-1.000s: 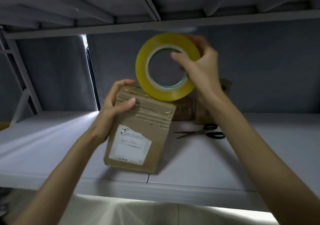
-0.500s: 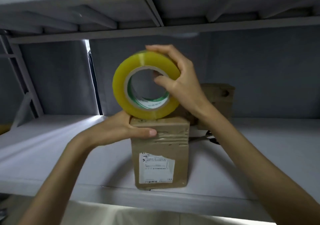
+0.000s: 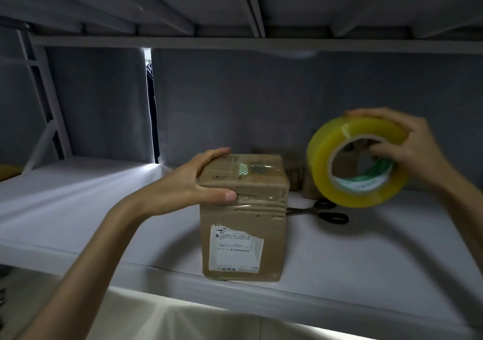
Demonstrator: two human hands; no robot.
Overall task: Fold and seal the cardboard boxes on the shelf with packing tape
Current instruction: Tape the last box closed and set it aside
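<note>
A brown cardboard box [image 3: 243, 219] stands upright near the front edge of the grey shelf [image 3: 366, 266], flaps closed, with tape across its top and a white label on its front. My left hand [image 3: 198, 182] grips its upper left corner, thumb on the front face and fingers over the top. To the right of the box, my right hand [image 3: 407, 146] holds a yellow roll of packing tape [image 3: 355, 162] in the air above the shelf, fingers over the rim and into the core.
Black scissors [image 3: 324, 213] lie on the shelf behind the box, under the roll. Other brown boxes [image 3: 292, 167] stand at the back wall, partly hidden. An upper shelf [image 3: 235, 12] hangs low overhead. A metal frame [image 3: 44, 104] rises at the left.
The roll of tape has moved from on top of the box to its right side and lower. The box now stands straight on the shelf, and my left hand has shifted to its upper corner.
</note>
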